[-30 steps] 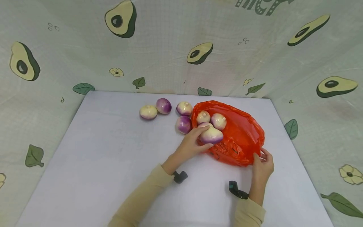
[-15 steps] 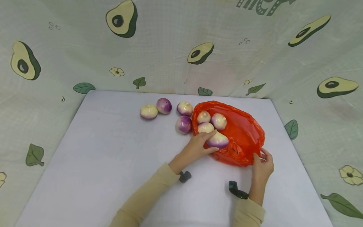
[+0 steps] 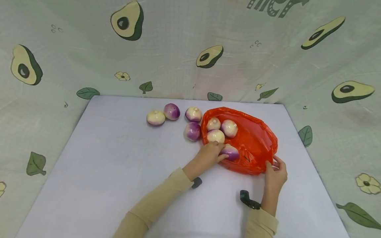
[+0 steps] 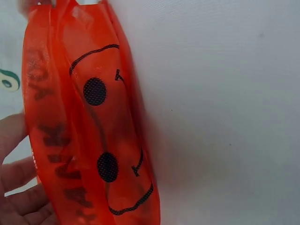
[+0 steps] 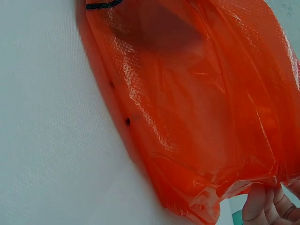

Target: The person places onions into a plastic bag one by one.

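Observation:
A red plastic bag lies with its mouth facing up. Inside its left part sit three white-and-purple turnips, such as one turnip near the back. My left hand reaches over the near-left rim, thumb and fingers around the left end of another turnip low in the bag. At the bag's near-right corner my right hand pinches the rim. Through the left wrist view, the left fingers show behind the bag's side wall. The right wrist view has the right fingers at the gathered edge.
Left of the bag, a purple turnip and a paler turnip rest on the white table. Farther left lie two more, a cream turnip and a purple turnip. An avocado-print cloth hangs behind.
My left hand has moved the turnip right and down into the bag. That turnip has turned, showing more purple. My right hand keeps its place on the rim.

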The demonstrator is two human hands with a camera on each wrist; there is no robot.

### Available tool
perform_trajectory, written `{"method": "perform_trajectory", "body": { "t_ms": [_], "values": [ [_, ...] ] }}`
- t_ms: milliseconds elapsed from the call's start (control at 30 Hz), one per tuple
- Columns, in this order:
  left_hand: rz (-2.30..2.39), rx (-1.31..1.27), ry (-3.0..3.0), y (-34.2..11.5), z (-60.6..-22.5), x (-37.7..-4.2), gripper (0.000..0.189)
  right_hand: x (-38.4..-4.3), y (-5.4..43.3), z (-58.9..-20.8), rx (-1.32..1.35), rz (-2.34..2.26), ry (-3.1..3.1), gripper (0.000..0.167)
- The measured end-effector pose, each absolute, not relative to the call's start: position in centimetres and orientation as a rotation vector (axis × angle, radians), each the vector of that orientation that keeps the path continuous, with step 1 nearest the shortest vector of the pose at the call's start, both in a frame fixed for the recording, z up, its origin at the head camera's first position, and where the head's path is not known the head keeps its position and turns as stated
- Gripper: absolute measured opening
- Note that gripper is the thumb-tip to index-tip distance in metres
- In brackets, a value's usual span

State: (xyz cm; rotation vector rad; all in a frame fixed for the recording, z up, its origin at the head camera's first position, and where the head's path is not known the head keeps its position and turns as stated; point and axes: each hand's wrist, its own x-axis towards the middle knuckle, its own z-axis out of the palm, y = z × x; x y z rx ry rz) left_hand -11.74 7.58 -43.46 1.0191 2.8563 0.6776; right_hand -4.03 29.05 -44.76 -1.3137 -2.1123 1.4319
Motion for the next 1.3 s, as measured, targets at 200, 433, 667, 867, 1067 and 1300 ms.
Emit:
{"method": "perform_trajectory", "body": {
  "t_ms": [200, 433, 667, 867, 1067, 1300],
  "values": [
    [0.62, 1.003, 2.931, 7.7, -43.2, -11.9, 0.018, -4.1, 29.2, -44.8, -1.311, 1.429, -2.115, 0.042],
    [0.741, 0.983, 2.947, 7.4, -43.1, -12.2, 0.011, -4.0, 29.0, -44.7, -1.308, 1.428, -2.123, 0.042],
    [0.89, 1.03, 2.969, 6.2, -42.2, -12.3, 0.015, -4.0, 29.0, -44.6, -1.308, 1.449, -2.094, 0.041],
    [1.011, 1.018, 2.943, 4.7, -41.8, -12.5, 0.016, -3.9, 29.0, -44.6, -1.308, 1.444, -2.112, 0.042],
    [1.086, 0.974, 2.936, 3.5, -41.7, -12.9, 0.016, -3.9, 29.1, -44.8, -1.307, 1.449, -2.097, 0.041],
    [1.128, 0.996, 3.016, 2.0, -42.0, -13.4, 0.018, -3.8, 29.0, -44.7, -1.312, 1.443, -2.115, 0.042]
  ]
}}
